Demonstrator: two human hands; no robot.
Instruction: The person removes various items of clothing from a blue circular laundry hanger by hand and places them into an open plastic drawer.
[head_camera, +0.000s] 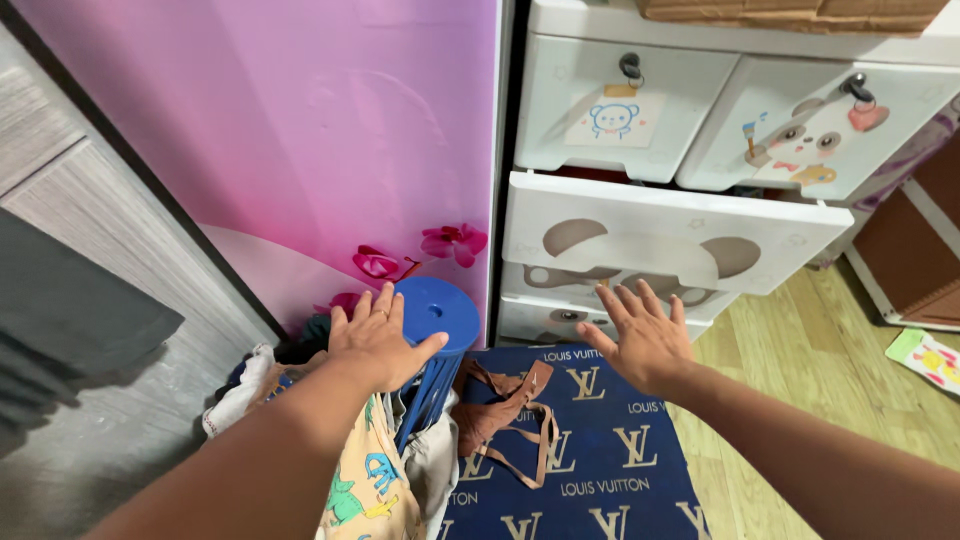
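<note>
Two hands: left hand spread, resting against the blue stool; right hand spread, fingers apart, holding nothing, above the blue mat.
Stool: upright among clothes, beside the pink wall.
Risk: a push could tip it onto the brown strap garment; the ajar white drawer could catch the right hand.
Hidden: stool legs mostly buried; drawer contents unseen.
</note>
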